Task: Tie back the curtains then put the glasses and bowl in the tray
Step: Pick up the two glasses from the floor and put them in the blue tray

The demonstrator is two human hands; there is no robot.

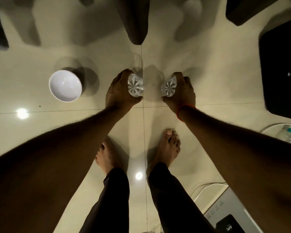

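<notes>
Wrapping our left hand (120,90) around one cut-glass tumbler (135,87) and our right hand (181,91) around the other tumbler (168,88) just above the floor tiles (208,64), we figured they were slick, breakable and best gripped round the sides, with the light white bowl (65,85) sitting nearby on our left.

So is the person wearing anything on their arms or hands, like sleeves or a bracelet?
No sleeves show: both forearms are bare right up to the edge of the picture. The left hand wears nothing, with no ring or watch in view. The right hand has a thin red thread tied round its wrist, with a short loose end hanging down. No gloves on either hand.
</notes>
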